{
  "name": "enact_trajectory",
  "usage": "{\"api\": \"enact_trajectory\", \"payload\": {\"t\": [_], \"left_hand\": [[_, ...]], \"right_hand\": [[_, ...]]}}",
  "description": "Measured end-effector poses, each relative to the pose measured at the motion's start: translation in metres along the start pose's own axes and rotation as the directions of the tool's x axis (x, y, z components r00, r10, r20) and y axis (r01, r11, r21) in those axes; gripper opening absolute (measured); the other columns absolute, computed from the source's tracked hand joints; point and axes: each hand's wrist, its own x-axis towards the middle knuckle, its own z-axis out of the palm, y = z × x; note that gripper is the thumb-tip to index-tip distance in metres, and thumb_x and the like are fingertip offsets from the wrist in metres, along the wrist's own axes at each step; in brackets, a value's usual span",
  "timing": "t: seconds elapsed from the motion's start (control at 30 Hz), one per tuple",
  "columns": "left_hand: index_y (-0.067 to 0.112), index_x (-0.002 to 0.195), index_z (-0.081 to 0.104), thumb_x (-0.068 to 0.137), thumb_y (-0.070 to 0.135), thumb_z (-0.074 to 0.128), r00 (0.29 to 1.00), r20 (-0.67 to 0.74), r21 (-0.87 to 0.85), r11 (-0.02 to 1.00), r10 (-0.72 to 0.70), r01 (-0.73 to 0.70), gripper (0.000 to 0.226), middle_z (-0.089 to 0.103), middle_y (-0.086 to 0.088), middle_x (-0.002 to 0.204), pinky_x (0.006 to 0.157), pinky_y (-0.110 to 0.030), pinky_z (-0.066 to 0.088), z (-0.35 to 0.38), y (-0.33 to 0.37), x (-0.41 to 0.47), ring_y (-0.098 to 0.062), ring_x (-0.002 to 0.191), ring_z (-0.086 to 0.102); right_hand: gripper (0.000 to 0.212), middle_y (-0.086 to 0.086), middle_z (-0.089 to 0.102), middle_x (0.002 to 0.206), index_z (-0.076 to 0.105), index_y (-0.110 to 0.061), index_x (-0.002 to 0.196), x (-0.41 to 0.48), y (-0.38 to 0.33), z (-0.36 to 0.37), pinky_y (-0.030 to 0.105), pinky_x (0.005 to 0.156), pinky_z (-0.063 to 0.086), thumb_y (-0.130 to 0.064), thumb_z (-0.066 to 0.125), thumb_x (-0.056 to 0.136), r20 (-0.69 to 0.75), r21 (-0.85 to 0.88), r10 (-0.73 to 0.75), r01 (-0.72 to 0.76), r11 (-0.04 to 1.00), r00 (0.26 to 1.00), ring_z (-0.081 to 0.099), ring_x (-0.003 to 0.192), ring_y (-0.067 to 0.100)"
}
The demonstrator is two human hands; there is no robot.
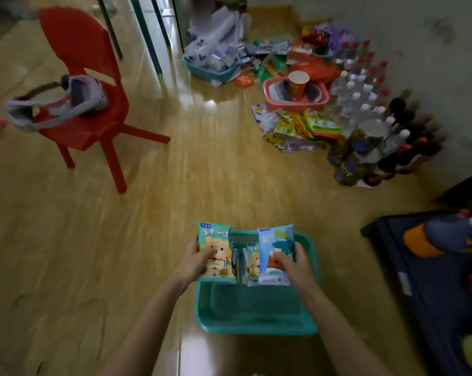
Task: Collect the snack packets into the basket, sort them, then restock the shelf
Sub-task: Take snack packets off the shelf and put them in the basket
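Standing upright over the far end of the teal basket, two snack packets were held, one in each of the hands. The green bear packet was gripped by the left hand, whose fingers were curled round its left edge. The blue packet was gripped the same way at its right edge by the right hand. Between them a smaller packet, seemingly of the bear kind, was seen standing inside the basket. The basket was set on the wooden floor. Well beyond it, a red plastic chair carrying a grey headset was placed at the left. A pink basket, heaped snack bags and rows of bottles were ranged by the wall at the right.
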Motion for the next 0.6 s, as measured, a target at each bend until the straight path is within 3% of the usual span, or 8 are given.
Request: {"api": "enact_trajectory", "payload": {"t": [0.1,0.17,0.27,0.37,0.43,0.5,0.6], "left_hand": [[0.012,0.116,0.039,0.093,0.007,0.051,1.0,0.023,0.042,0.999,-0.004,0.003,0.026,0.063,-0.008,0.088,0.059,-0.028,0.053,0.005,-0.062,0.068,-0.02,0.068,0.062],[0.01,0.112,0.039,0.093,0.006,0.052,1.0,-0.001,0.067,0.998,0.018,-0.018,0.024,0.06,-0.005,0.085,0.055,-0.021,0.052,0.008,-0.097,0.106,-0.017,0.069,0.059],[0.004,0.111,0.044,0.09,0.008,0.057,0.998,-0.035,0.129,0.99,0.058,-0.053,0.025,0.06,-0.005,0.085,0.055,-0.022,0.052,0.011,-0.136,0.153,-0.014,0.068,0.059],[0.012,0.091,0.046,0.087,0.014,0.063,0.991,-0.056,0.232,0.967,0.118,-0.102,0.018,0.06,-0.006,0.085,0.057,-0.028,0.049,0.013,-0.156,0.18,-0.014,0.065,0.058],[0.014,0.089,0.047,0.086,0.019,0.065,0.985,-0.087,0.293,0.949,0.148,-0.117,0.02,0.059,0.0,0.08,0.055,-0.024,0.047,0.016,-0.161,0.186,-0.01,0.064,0.057],[0.013,0.091,0.048,0.085,0.028,0.066,0.971,-0.16,0.444,0.891,0.18,-0.092,0.024,0.055,0.006,0.075,0.052,-0.021,0.04,0.016,-0.163,0.185,-0.006,0.063,0.054],[0.014,0.093,0.05,0.083,0.047,0.061,0.936,-0.269,0.709,0.704,0.229,0.032,0.036,0.06,0.0,0.086,0.058,-0.029,0.039,0.012,-0.168,0.183,-0.018,0.076,0.058]], "right_hand": [[0.03,0.006,0.056,0.106,0.045,-0.012,0.123,0.059,0.067,0.02,0.039,0.086,0.048,-0.012,0.054,0.094,0.0,-0.026,0.001,-0.001,1.0,1.0,0.056,0.086,0.014],[0.038,0.01,0.055,0.115,0.043,-0.007,0.128,0.09,0.108,0.032,0.038,0.091,0.046,-0.012,0.055,0.093,-0.001,-0.085,-0.001,0.001,0.996,1.0,0.053,0.093,0.019],[0.044,0.014,0.052,0.128,0.042,-0.003,0.131,0.129,0.15,0.045,0.032,0.086,0.041,-0.012,0.057,0.091,-0.033,-0.155,-0.02,0.015,0.988,0.999,0.051,0.103,0.021],[0.05,0.013,0.05,0.133,0.039,-0.004,0.133,0.157,0.172,0.054,0.029,0.083,0.039,-0.015,0.06,0.09,-0.05,-0.195,-0.016,0.006,0.981,0.999,0.052,0.111,0.022],[0.052,0.013,0.049,0.135,0.038,-0.005,0.134,0.165,0.178,0.056,0.029,0.083,0.041,-0.017,0.061,0.089,-0.073,-0.215,0.003,-0.019,0.977,0.997,0.052,0.116,0.026],[0.05,0.013,0.051,0.133,0.039,-0.005,0.132,0.167,0.178,0.056,0.029,0.081,0.042,-0.018,0.061,0.089,-0.093,-0.242,0.004,-0.027,0.97,0.996,0.053,0.113,0.027],[0.049,0.012,0.054,0.125,0.045,-0.005,0.125,0.168,0.175,0.056,0.03,0.078,0.043,-0.025,0.066,0.085,-0.155,-0.382,-0.031,-0.031,0.924,0.987,0.054,0.101,0.024]]}}
